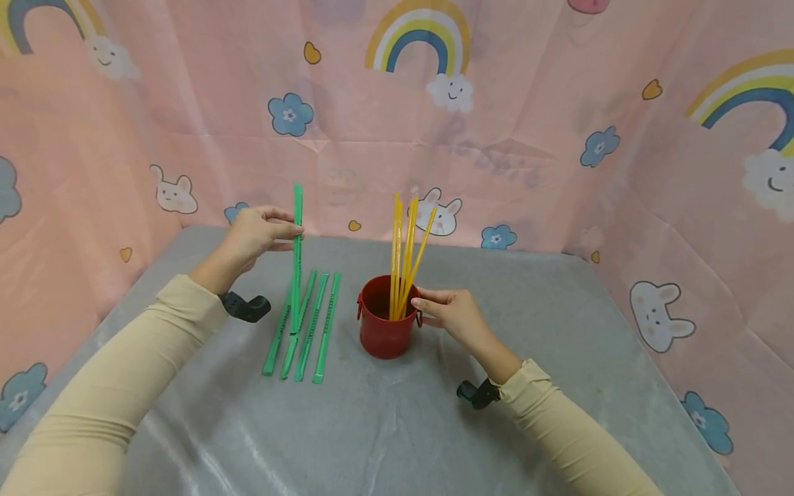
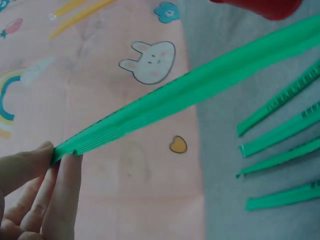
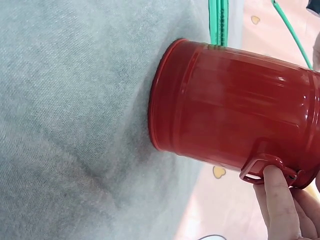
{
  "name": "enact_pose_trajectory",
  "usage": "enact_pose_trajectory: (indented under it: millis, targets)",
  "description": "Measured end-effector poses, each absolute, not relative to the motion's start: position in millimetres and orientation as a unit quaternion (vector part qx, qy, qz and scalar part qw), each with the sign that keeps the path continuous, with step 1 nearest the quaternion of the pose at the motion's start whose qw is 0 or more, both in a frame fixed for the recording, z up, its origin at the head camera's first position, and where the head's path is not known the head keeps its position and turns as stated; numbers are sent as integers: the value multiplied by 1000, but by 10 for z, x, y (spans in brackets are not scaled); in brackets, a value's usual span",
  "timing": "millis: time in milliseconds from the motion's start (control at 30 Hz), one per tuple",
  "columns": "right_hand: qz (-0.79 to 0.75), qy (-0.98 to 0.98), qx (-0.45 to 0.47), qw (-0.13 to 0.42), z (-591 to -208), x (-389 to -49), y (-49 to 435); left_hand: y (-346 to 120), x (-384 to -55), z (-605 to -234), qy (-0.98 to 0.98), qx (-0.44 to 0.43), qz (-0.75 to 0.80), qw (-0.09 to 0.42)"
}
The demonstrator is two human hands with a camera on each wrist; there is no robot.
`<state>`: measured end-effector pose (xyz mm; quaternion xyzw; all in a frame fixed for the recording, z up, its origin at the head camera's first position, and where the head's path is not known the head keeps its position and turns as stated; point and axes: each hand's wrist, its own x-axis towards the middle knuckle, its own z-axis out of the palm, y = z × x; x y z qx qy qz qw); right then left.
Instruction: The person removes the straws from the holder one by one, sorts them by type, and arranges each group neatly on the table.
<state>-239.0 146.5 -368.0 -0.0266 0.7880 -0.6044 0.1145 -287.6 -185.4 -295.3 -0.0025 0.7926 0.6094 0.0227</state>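
My left hand [image 1: 256,234] pinches a slim green wrapped straw [image 1: 297,275] near its upper end between thumb and fingertips. The straw hangs upright, its lower part overlapping several similar green wrapped straws [image 1: 327,331] that lie side by side on the cloth. Just right of them stands a small red bucket [image 1: 386,337] holding several yellow straws [image 1: 395,255], which lean toward its right side. My right hand [image 1: 455,313] grips the bucket's right rim, with the thumb at the rim. In the right wrist view, its fingers [image 3: 280,200] press against the small side handle [image 3: 257,167].
Grey cloth [image 1: 409,427] covers the table. A pink printed curtain [image 1: 527,145] rises behind it and along both sides. Dark wrist devices sit under the left wrist [image 1: 247,307] and the right wrist [image 1: 477,394].
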Motion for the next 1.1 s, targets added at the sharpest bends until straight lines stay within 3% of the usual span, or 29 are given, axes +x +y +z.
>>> enact_pose_trajectory:
  millis: [500, 1100]
  targets:
    - [-604, 788, -27, 112, -3681, -2392, 1465, -2014, -3002, -3306, 840, -11, 530, 116]
    - [-598, 793, -22, 116, -3677, -2386, 1468, -2167, -3022, -3598, 856, -51, 485, 172]
